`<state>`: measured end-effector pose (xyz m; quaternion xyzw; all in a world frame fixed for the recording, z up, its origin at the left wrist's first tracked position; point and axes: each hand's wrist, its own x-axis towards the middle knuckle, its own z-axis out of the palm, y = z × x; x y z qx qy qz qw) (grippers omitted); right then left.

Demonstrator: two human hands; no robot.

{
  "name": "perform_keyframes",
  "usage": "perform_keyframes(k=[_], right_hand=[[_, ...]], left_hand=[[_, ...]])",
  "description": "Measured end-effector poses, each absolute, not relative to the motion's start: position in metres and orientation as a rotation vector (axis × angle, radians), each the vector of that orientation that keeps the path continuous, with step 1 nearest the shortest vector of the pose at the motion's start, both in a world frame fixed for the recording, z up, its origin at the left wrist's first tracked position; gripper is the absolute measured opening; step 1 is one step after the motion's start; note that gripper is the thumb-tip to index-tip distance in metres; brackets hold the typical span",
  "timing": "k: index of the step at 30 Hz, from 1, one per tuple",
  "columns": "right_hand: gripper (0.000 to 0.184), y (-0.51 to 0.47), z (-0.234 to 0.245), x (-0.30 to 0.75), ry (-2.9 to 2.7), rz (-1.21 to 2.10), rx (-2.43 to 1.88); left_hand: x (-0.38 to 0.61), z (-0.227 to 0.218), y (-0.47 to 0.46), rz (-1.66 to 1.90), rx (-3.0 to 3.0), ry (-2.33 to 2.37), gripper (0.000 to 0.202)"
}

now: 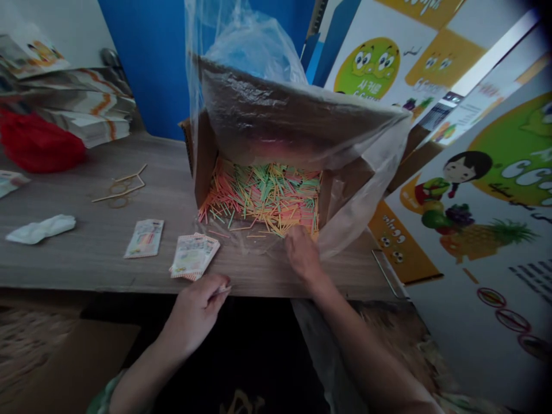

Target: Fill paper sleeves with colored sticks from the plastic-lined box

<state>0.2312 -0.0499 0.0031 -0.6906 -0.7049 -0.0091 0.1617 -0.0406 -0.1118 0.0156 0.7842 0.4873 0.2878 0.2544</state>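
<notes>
A cardboard box (206, 155) lined with clear plastic lies open toward me, holding a loose heap of thin pink, orange, yellow and green sticks (267, 192). My right hand (302, 250) is at the box's front right edge, its fingers curled against the sticks; the fingertips are hidden. Over the table's front edge, my left hand (202, 307) pinches a small pale thing (222, 290) that is too little exposed to name. Just beyond that hand lies a small stack of printed packets (195, 255). A single packet (145, 238) rests left of the stack.
A crumpled white item (41, 229), rubber bands with bent sticks (121, 187) and a red bag (41, 144) lie on the left of the table (99, 261). Behind the bag are stacked printed cartons (92, 109). Large printed boxes (487, 230) stand at right.
</notes>
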Motion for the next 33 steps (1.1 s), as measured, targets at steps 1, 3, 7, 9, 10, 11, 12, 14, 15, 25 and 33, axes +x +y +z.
perform_keyframes(k=[1,3,7,9,10,11,12,14,15,25,33], right_hand=[[0.028,-0.035,0.009,0.235,-1.908,0.025,-2.181],[0.032,-0.009,0.016,0.237,-1.748,0.13,-2.458],[0.034,0.014,0.01,0.222,-1.637,0.167,-2.588],[0.036,0.013,0.003,0.214,-1.658,0.166,-2.568],[0.034,0.01,-0.001,0.212,-1.688,0.16,-2.536],[0.032,0.007,-0.004,0.211,-1.735,0.14,-2.487],[0.03,0.004,-0.007,0.21,-1.798,0.108,-2.42],[0.029,-0.001,-0.013,0.208,-1.922,0.016,-2.277],[0.03,-0.003,-0.014,0.208,-1.961,-0.029,-2.229],[0.036,0.009,-0.006,0.208,-2.418,0.002,-2.001],[0.033,0.02,-0.007,0.205,-2.596,-0.241,-1.986]], left_hand=[[-0.03,0.013,-0.107,0.762,2.203,1.279,0.019],[-0.004,0.005,-0.092,0.718,2.371,1.162,0.025],[0.047,-0.016,-0.054,0.589,2.581,0.917,0.023],[0.062,-0.025,-0.041,0.502,2.588,0.948,0.021],[0.066,-0.028,-0.037,0.472,2.577,0.962,0.022],[0.067,-0.03,-0.036,0.456,2.559,0.967,0.022],[0.067,-0.032,-0.035,0.45,2.536,0.962,0.023],[0.063,-0.035,-0.036,0.458,2.478,0.941,0.025],[0.061,-0.035,-0.037,0.468,2.445,0.933,0.025],[0.054,-0.039,-0.035,0.639,2.344,0.894,0.018],[0.054,-0.04,-0.037,0.64,2.332,0.918,0.016]])
